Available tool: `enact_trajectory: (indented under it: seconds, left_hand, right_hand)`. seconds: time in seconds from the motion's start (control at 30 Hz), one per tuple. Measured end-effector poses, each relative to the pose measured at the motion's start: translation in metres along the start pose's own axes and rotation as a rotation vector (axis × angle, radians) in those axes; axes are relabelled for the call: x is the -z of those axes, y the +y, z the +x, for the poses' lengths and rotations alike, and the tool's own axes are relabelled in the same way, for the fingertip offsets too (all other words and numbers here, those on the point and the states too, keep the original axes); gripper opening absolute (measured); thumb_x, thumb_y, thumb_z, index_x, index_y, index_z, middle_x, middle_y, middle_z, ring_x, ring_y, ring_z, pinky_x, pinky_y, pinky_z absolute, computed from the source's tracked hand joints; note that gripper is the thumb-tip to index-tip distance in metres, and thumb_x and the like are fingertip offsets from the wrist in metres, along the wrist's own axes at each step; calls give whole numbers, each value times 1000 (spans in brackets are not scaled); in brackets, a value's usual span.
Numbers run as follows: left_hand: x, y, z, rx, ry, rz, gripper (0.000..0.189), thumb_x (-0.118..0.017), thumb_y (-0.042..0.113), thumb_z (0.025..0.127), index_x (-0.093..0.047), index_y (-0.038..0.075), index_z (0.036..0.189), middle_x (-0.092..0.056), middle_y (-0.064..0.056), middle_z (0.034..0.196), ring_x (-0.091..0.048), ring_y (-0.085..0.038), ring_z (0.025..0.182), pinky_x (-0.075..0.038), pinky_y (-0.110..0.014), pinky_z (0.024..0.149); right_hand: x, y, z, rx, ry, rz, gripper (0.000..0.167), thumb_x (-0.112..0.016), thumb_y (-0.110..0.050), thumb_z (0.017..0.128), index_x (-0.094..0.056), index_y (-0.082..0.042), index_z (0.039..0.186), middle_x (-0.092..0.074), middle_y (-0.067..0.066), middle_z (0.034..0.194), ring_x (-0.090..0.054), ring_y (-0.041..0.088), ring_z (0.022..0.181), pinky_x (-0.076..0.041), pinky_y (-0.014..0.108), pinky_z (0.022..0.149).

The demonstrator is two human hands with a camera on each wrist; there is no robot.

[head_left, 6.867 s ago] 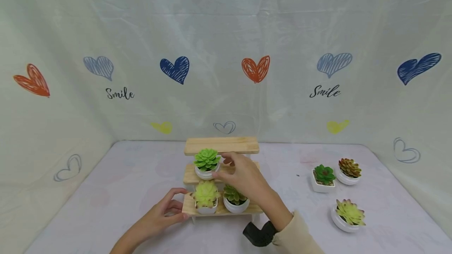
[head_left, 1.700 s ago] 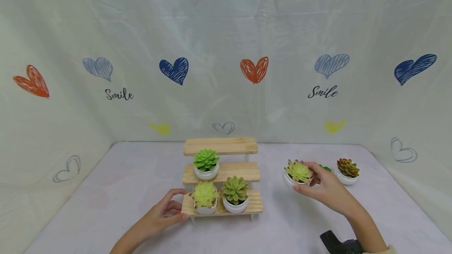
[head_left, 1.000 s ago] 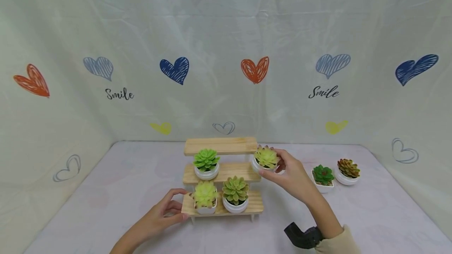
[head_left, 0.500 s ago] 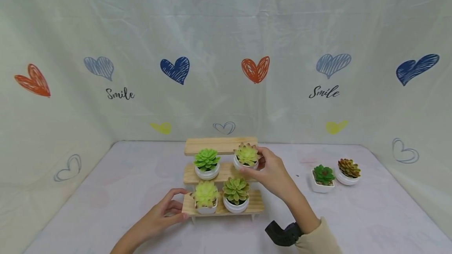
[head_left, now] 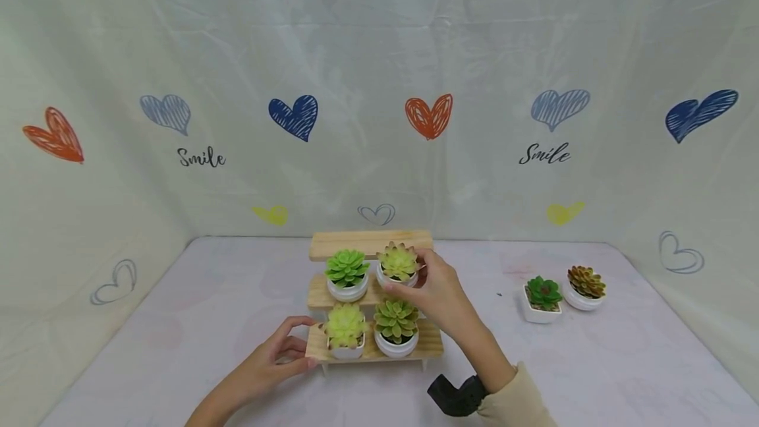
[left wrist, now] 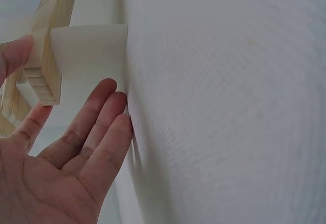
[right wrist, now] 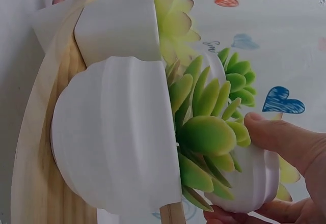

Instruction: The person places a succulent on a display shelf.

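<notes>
A three-tier wooden plant stand [head_left: 372,246] stands on the table. My left hand [head_left: 279,354] steadies its bottom step at the left end, thumb and index finger pinching the board [left wrist: 43,76], the other fingers extended beside it. With fingers and thumb my right hand [head_left: 435,288] grips the round white pot of a pale yellow-green succulent [head_left: 398,262], at the right part of the middle step. Whether the pot touches the step is hidden. A bright green succulent [head_left: 347,269] sits left of it. The bottom step bears a yellow-green succulent [head_left: 345,327] in a square pot and a darker green one [head_left: 396,321].
On the table's right side stand a dark green succulent [head_left: 542,294] in a square pot and a reddish-brown one [head_left: 586,282] in a round pot. A pale curtain [head_left: 362,51] printed with hearts hangs behind the table. A black wrist device [head_left: 456,395] is on the right forearm.
My right hand has carried the pale yellow-green succulent from the table's right side leftward to the middle step, beside the bright green one. The left hand stays put on the stand.
</notes>
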State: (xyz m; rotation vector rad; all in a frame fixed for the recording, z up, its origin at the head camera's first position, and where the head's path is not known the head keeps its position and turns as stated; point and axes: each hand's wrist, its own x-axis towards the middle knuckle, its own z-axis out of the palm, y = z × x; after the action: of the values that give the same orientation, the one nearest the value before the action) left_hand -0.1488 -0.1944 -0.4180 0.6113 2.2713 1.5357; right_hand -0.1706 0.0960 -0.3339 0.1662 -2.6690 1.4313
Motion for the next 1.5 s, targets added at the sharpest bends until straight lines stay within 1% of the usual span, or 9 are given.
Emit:
enact_trajectory:
  seconds: [0.2,0.4,0.7,1.0,1.17,1.43,1.5]
  left_hand:
    - [0,1,0,4,-8,-1,57,-61,18,90,-29,4,135,-64,-16,106,-61,-4,93,-48,-21,76]
    - [0,0,1,10,-4,4,57,-61,19,90,-29,4,135,-64,-16,105,-61,-3,93,-47,-21,76]
    - [-1,-1,0,-2,-3,2,57,-62,18,90,-29,3,134,-64,-16,105,-61,-3,92,-47,-21,76]
    - [-1,-2,0,-16,-5,-11,57,-61,17,90,-29,4,135,-64,-17,105,-61,-2,92,-47,-21,76]
    - [-1,-1,0,0,-2,-17,57,-61,18,90,-29,4,135,-64,-16,105,-61,-3,92,-47,-21,76]
    - [-1,0,0,7,-1,11,58,-61,21,90,-29,4,135,-64,-16,105,-62,-4,93,-48,-21,77]
    - [-1,0,0,19,3,18,58,-62,22,90,-29,5,135,-64,-16,106,-62,-4,93,-47,-21,77]
  right_hand:
    - [-3,-2,-1,-4,7,12,58,-78,-30,75,-52,-5,119,-57,5,87,-51,13,74,-44,27,62]
    - [-6,-3,-1,-10,7,-9,58,-78,-31,74,-51,-4,118,-57,5,85,-52,12,72,-45,26,61]
    - [-7,-2,-3,2,19,-41,61,-78,-30,75,-50,-3,121,-57,6,92,-52,12,75,-45,26,63]
    - [-8,0,-4,8,22,-56,62,-78,-31,75,-50,-3,122,-56,6,93,-51,12,75,-44,25,63]
    - [-9,3,-4,4,12,-62,62,-77,-32,76,-49,-4,124,-57,6,95,-51,12,75,-43,26,62]
    - [-10,4,-3,-6,-6,-78,67,-76,-35,76,-48,-3,128,-56,4,88,-48,13,73,-41,26,61]
    - [-9,4,-3,-3,-9,-85,68,-76,-35,77,-48,-3,129,-56,4,88,-48,13,74,-41,26,61]
